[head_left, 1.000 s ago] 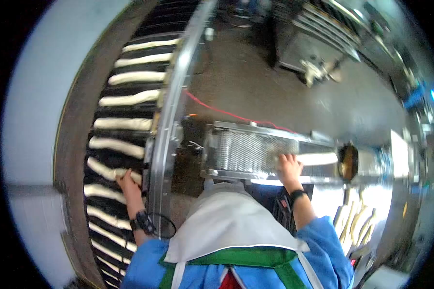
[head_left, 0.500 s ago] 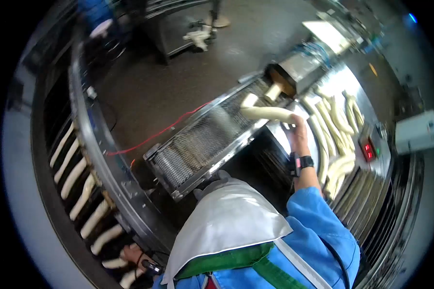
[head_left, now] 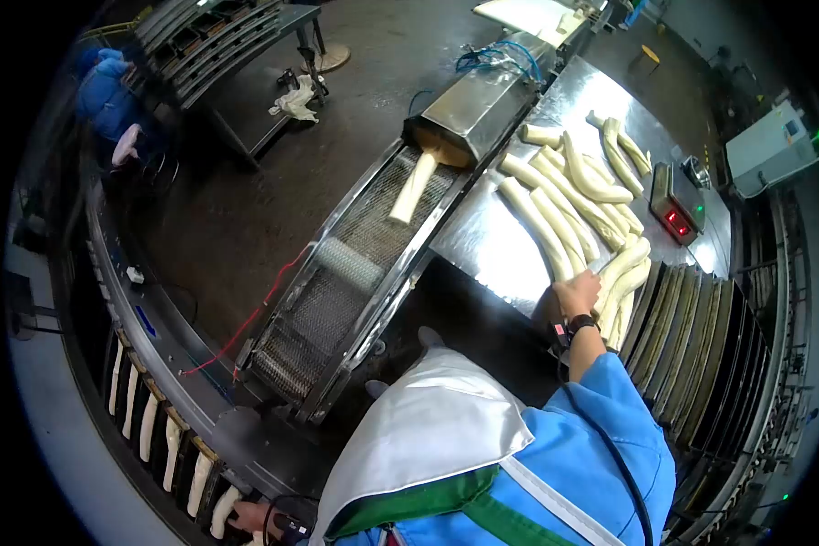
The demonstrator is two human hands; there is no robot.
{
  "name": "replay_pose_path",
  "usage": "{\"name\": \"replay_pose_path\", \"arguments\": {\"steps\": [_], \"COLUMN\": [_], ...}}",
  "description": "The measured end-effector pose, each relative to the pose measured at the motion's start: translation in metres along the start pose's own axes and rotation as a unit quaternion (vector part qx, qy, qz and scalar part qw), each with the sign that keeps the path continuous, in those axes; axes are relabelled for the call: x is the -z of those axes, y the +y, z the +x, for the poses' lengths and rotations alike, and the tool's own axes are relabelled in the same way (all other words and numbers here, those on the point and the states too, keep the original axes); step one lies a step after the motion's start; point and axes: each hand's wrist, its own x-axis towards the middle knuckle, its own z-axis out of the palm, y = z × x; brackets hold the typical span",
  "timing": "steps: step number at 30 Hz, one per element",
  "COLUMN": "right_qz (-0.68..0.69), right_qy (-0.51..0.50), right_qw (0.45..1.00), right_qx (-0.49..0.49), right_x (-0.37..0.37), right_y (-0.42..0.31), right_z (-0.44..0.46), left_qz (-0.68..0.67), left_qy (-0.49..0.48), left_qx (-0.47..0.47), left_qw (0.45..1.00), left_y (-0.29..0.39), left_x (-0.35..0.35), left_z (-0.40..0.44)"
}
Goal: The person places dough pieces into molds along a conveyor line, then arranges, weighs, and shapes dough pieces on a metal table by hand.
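My right hand [head_left: 578, 293] is at the near end of a long pale dough roll [head_left: 537, 227] on the metal table, its fingers curled round that end. More dough rolls [head_left: 596, 173] lie beside it in a loose pile, and others [head_left: 623, 282] are just right of the hand. Low at the left, my left hand [head_left: 253, 519] has its fingers closed at the end of a dough roll [head_left: 223, 511] in a row of dark trays; the picture's edge and the wrist device partly hide it. Thinner dough strips [head_left: 172, 455] fill several tray slots.
A mesh conveyor [head_left: 314, 309] carries a dough roll [head_left: 413, 189] out of a metal housing [head_left: 482, 109]. A scale [head_left: 678, 205] with red digits sits on the metal table [head_left: 482, 259]. Stacked trays [head_left: 678, 337] stand at the right. A person in blue [head_left: 109, 96] is at the far left.
My right hand has come down from above the conveyor's edge to the table with its dough roll. The roll leaving the housing has come further out. My left hand stays by the trays.
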Motion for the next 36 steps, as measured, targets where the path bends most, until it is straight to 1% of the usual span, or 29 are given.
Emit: {"name": "replay_pose_path", "arguments": {"steps": [1,2,3,5,6,7,8,9,10,11,12,13,15,16,17,19,21,22,23,24,25,26,27,29,30,32,33,35,36], "right_qz": [-0.016,-0.01,-0.009,0.055,0.028,0.029,0.009,-0.01,0.015,0.016,0.009,-0.001,-0.001,0.019,0.048,0.005,-0.035,-0.012,0.007,-0.017,-0.013,-0.04,-0.121,-0.063,0.044,0.13,0.106,0.094,0.08], "right_qy": [-0.014,-0.022,-0.023,-0.006,0.01,0.009,0.071,0.132,0.083,0.078,0.003,-0.074,-0.117,-0.084,-0.09,-0.018,-0.055,-0.046,-0.1,-0.137,-0.129,-0.078,-0.134,-0.157,-0.17,-0.136,-0.082,-0.173,-0.124], "right_qw": [1.0,0.999,0.999,0.977,0.973,0.973,0.957,0.934,0.943,0.941,0.952,0.956,0.951,0.943,0.941,0.928,0.935,0.935,0.94,0.95,0.95,0.96,0.954,0.93,0.919,0.838,0.759,0.715,0.671], "right_qx": [-0.001,0.04,0.037,0.204,0.23,0.231,0.282,0.332,0.321,0.33,0.306,0.285,0.286,0.321,0.323,0.372,0.348,0.353,0.326,0.279,0.284,0.265,0.241,0.326,0.353,0.513,0.638,0.671,0.726], "right_x": [-0.006,0.003,0.003,0.004,0.006,0.01,0.023,0.03,0.013,0.012,0.01,0.008,0.005,-0.005,-0.012,0.004,-0.014,-0.024,-0.004,0.002,0.004,-0.02,0.003,0.034,0.019,-0.019,-0.031,-0.032,-0.044], "right_y": [0.0,-0.003,0.001,0.007,0.001,-0.004,-0.017,-0.026,-0.019,-0.019,-0.026,-0.035,-0.046,-0.042,-0.043,-0.049,-0.042,-0.032,-0.041,-0.052,-0.054,-0.053,-0.079,-0.13,-0.146,-0.183,-0.201,-0.249,-0.268], "right_z": [0.013,0.018,0.028,0.052,0.064,0.073,0.078,0.085,0.107,0.12,0.132,0.143,0.153,0.158,0.161,0.146,0.159,0.159,0.143,0.135,0.126,0.128,0.104,0.051,0.034,-0.001,-0.025,-0.085,-0.106], "left_qz": [-0.018,-0.01,0.0,-0.139,-0.165,-0.179,-0.19,-0.207,-0.221,-0.173,-0.123,-0.06,-0.029,-0.02,-0.01,-0.014,-0.03,-0.038,-0.032,-0.064,-0.071,-0.093,-0.105,-0.146,-0.156,-0.144,-0.146,-0.086,-0.095], "left_qy": [-0.006,-0.033,-0.061,-0.089,-0.177,-0.153,-0.126,-0.22,-0.311,-0.374,-0.399,-0.366,-0.335,-0.334,-0.338,-0.349,-0.355,-0.348,-0.398,-0.405,-0.432,-0.46,-0.503,-0.545,-0.552,-0.589,-0.603,-0.617,-0.615], "left_qx": [-0.027,-0.07,-0.112,-0.203,-0.245,-0.363,-0.474,-0.48,-0.48,-0.545,-0.628,-0.697,-0.774,-0.788,-0.786,-0.784,-0.782,-0.783,-0.761,-0.742,-0.725,-0.698,-0.665,-0.631,-0.632,-0.578,-0.567,-0.526,-0.501], "left_qw": [0.999,0.997,0.992,0.965,0.939,0.902,0.851,0.824,0.79,0.73,0.657,0.613,0.536,0.516,0.517,0.514,0.512,0.513,0.511,0.531,0.532,0.541,0.541,0.532,0.521,0.546,0.542,0.579,0.601], "left_y": [-0.011,0.008,0.029,0.051,0.064,0.06,0.059,0.084,0.114,0.14,0.153,0.168,0.208,0.225,0.239,0.262,0.274,0.277,0.281,0.273,0.264,0.25,0.235,0.193,0.168,0.128,0.108,0.086,0.072], "left_x": [-0.03,-0.015,-0.002,-0.015,-0.011,-0.047,-0.079,-0.049,-0.021,-0.001,-0.008,0.005,0.038,0.043,0.04,0.037,0.025,0.024,0.019,0.015,0.008,0.008,0.009,0.01,-0.004,0.003,0.0,0.02,0.019], "left_z": [0.024,0.0,-0.027,-0.065,-0.08,-0.077,-0.077,-0.121,-0.17,-0.197,-0.208,-0.228,-0.259,-0.264,-0.268,-0.271,-0.269,-0.268,-0.266,-0.266,-0.263,-0.263,-0.263,-0.258,-0.253,-0.24,-0.228,-0.203,-0.19]}}
